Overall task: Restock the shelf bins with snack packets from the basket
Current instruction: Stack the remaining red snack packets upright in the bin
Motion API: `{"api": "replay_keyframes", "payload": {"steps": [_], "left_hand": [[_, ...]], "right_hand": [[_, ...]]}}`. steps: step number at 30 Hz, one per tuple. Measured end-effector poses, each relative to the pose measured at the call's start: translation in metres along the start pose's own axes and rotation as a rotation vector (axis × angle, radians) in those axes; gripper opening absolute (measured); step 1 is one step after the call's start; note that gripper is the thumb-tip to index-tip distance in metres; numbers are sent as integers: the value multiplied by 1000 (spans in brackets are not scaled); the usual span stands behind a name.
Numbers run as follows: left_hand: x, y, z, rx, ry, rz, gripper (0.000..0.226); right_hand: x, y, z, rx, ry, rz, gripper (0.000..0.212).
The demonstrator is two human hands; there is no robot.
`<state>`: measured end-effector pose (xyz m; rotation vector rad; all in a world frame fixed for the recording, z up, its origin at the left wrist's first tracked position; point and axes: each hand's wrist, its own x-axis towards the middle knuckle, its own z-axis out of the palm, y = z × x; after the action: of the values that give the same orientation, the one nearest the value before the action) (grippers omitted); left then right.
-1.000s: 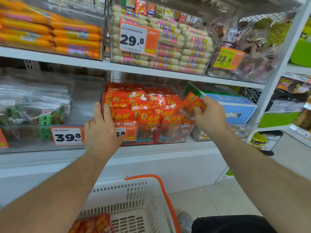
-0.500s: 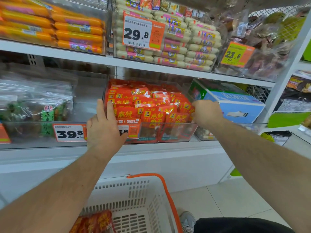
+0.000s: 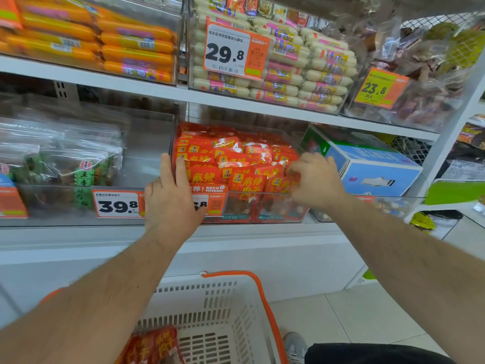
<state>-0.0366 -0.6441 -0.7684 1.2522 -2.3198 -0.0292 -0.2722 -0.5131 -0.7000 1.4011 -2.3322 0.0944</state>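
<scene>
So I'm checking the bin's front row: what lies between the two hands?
Head view: red snack packets standing in the clear plastic bin, with an orange recommend tag, between the left hand and the right hand.

The right hand (image 3: 316, 179), which a second ago held a red packet raised beside the clear bin (image 3: 275, 206), has lowered it onto the front packets (image 3: 278, 183).

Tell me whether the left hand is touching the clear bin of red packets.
Touching. The head view shows the left hand laid flat against the front left corner of the clear bin, fingers extended up its wall with no gap visible.
</scene>
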Motion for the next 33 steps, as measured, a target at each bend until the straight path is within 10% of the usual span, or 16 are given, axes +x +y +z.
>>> {"api": "replay_keyframes", "payload": {"steps": [22, 27, 30, 33], "left_hand": [[-2, -11, -3, -143, -25, 52, 113], [-46, -35, 25, -300, 248, 319, 80], [-81, -60, 47, -391, -118, 280, 59], [-108, -90, 65, -366, -516, 121, 42]], "right_hand": [[1, -29, 8, 350, -96, 168, 14], [-19, -50, 17, 191, 448, -149, 30], [-43, -100, 43, 288, 415, -457, 23], [-72, -157, 88, 392, 23, -465, 22]]}}
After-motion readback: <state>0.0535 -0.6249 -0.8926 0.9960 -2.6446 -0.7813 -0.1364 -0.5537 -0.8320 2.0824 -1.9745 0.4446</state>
